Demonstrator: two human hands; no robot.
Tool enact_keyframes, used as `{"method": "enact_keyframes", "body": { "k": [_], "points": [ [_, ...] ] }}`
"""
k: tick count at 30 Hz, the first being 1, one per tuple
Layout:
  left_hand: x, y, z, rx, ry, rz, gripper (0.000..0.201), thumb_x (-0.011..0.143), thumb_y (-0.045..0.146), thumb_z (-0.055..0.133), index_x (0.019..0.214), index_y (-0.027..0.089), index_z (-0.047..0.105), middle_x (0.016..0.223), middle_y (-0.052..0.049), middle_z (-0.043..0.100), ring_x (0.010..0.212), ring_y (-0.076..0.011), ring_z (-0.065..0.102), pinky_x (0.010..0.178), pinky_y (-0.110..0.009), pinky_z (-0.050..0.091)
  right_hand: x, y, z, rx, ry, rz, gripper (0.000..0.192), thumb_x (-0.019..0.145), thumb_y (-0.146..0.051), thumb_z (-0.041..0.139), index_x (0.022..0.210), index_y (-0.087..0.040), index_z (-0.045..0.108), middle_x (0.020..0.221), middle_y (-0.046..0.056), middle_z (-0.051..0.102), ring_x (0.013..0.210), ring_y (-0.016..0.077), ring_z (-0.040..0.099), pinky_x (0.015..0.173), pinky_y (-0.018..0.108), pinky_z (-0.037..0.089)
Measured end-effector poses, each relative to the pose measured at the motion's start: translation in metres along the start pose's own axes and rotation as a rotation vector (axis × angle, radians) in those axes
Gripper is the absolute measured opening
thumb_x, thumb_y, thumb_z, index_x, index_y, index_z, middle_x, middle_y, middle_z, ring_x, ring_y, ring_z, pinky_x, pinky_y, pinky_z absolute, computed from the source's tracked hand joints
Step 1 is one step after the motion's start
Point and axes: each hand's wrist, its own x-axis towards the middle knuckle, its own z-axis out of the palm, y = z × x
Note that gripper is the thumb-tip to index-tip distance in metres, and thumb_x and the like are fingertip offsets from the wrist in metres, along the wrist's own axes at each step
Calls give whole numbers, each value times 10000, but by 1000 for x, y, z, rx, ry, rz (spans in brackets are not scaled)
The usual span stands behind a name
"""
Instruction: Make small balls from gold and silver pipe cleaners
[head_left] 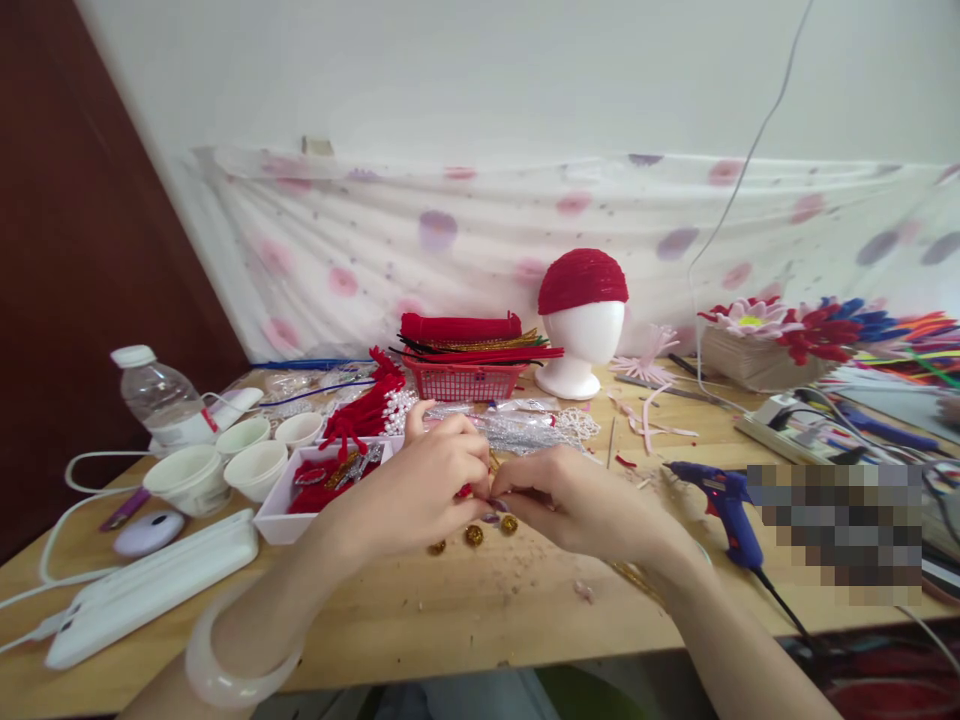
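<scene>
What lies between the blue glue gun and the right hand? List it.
Head view: between the blue glue gun and right hand lies bare wooden table, with only small scraps.

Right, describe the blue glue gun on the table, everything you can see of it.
The glue gun is blue plastic by the look of it, pistol-shaped, with a glimpse of red at the trigger. It stands propped on the wooden table, nozzle towards the left, handle slanting down to the right. A dark cord runs from the handle base off the front edge. It sits to the right of the right hand, apart from it; neither hand touches it. A blurred patch lies just to its right.
</scene>
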Motion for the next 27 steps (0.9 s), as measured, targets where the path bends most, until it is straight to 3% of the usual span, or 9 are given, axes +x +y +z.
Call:
{"method": "enact_keyframes", "body": {
  "k": [4,7,10,16,19,23,27],
  "points": [
    [0,5,0,-95,62,-19,208,826,68,638,658,190,644,775,19,633,933,-221,574,998,-509,287,-5,-2,-6,65,52,-7,201,901,-92,540,807,-157,705,654,-24,631,559,91,468,538,212,331],
    [-2,5,2,-225,170,-49,215,793,73,691,622,192,635,783,25,647,911,-216,577,975,-484,294,-8,-3,-5,173,121,10,174,908,-116,558,809,-151,696,608,-47,565,540,78,428,511,198,321],
    [-5,-1,8,-440,298,-59,212,781,114,722,606,190,631,795,10,638,862,-210,577,913,-438,342,-10,-5,2,309,216,51,169,919,-186,583,793,-153,691,574,-56,517,511,74,401,470,195,299],
    [-8,-13,29,-934,543,-83,130,795,185,726,670,209,699,883,-13,537,846,-181,545,753,-313,408,-6,-13,23,709,452,117,188,904,-311,633,809,-168,710,603,-8,632,505,89,485,467,207,371],
    [-8,-7,41,-1069,720,-101,137,800,222,757,672,218,708,931,-14,530,923,-185,536,821,-301,414,1,-21,36,873,615,133,159,850,-324,706,781,-181,719,590,-9,653,492,87,513,456,197,392],
    [-2,13,59,-1165,1040,-183,129,800,265,784,689,232,727,933,-4,530,932,-171,529,844,-281,426,10,-28,53,947,825,168,167,809,-340,754,756,-184,725,586,-2,661,472,83,513,428,187,396],
    [5,30,69,-1295,1255,-297,143,769,273,801,656,238,721,978,1,531,998,-181,541,825,-274,466,15,-32,59,1013,830,224,223,777,-374,787,714,-176,707,559,12,667,433,72,484,401,175,382]
  ]
}}
